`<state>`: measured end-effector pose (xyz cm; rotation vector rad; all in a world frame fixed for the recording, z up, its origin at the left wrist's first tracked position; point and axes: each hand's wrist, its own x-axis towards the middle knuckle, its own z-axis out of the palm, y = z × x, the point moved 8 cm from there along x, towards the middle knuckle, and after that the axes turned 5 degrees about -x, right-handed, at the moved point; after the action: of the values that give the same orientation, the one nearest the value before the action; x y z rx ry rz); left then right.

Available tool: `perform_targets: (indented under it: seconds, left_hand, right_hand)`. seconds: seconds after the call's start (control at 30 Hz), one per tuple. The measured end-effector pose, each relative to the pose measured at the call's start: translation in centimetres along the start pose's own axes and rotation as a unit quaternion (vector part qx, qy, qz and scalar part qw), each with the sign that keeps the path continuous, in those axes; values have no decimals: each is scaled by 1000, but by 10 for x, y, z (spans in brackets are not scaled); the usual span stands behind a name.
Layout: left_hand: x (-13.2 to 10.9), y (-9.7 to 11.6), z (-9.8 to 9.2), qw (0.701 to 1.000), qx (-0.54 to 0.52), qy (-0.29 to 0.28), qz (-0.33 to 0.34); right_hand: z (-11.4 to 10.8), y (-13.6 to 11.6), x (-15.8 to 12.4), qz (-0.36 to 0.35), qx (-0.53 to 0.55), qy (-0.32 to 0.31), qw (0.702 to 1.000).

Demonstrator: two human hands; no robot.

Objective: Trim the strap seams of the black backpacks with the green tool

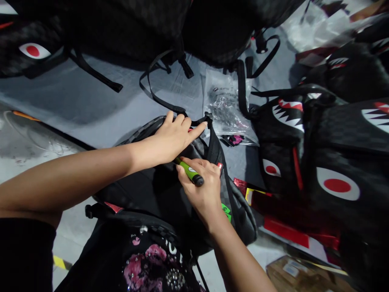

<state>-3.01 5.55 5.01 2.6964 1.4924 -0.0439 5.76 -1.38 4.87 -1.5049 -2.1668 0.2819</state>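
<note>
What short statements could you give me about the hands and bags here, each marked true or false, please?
1. The right hand holds a green tool with a black end. True.
2. The left hand is held away from the black bag. False: it rests on the bag.
3. The clear plastic packet lies on the grey surface. True.
4. The large printed eye at right has a green centre. False: its centre is red.

Backpack (173, 194), green label (225, 209): S-like letter | plastic bag (227, 106), shirt (146, 259): print unclear
</note>
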Motion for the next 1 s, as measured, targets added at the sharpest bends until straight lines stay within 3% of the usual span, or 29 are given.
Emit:
perform_targets:
  seconds: [1.0]
  left_hand:
    - [-3, -1, -3, 1000, -9, 30, -2]
  right_hand:
    - [-5, 3, -7, 1, -59, 19, 998]
